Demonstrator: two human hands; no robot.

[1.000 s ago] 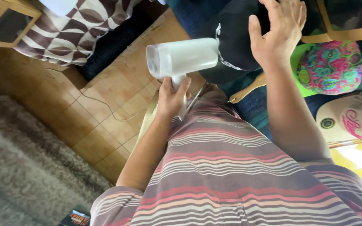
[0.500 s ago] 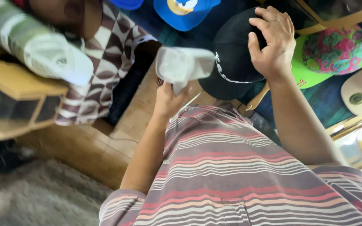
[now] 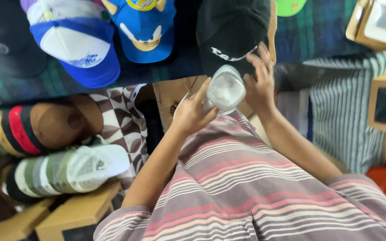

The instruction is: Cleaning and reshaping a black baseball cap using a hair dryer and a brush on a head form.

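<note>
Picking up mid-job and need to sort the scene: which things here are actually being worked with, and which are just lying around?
In hand:
left hand gripping the white handheld steamer
right hand at the black cap

Lying about:
blue and white cap
blue character cap
brown striped cap
green striped cap

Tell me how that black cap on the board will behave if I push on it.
The black cap probably gives: its fabric crown looks soft under the right hand. It seems light, so a push may slide it across the dark cloth. The white handheld device in the left hand looks rigid.
</note>
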